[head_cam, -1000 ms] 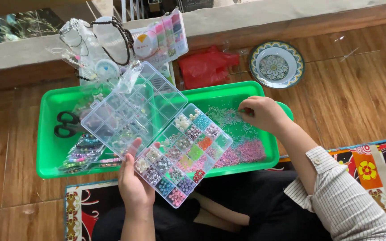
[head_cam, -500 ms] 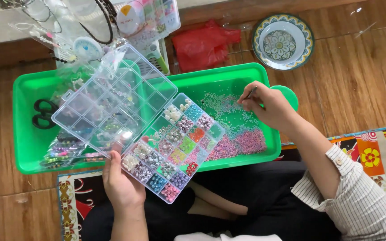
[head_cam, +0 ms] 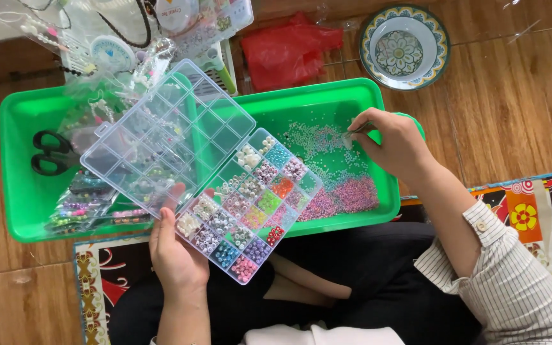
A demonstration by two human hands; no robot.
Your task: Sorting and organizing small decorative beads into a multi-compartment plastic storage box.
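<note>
Pinching something tiny, the right hand (head_cam: 394,144) is hovering over loose beads (head_cam: 337,172) in the green tray (head_cam: 20,211) — can't tell what exactly. Left hand (head_cam: 175,259) is gripping the near edge of the open bead organizer (head_cam: 225,191), tilting it up — probably for easy viewing.

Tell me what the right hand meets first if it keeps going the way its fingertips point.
The right hand points left and down; it would probably meet the loose beads on the green tray floor first, though depth is unclear.
</note>
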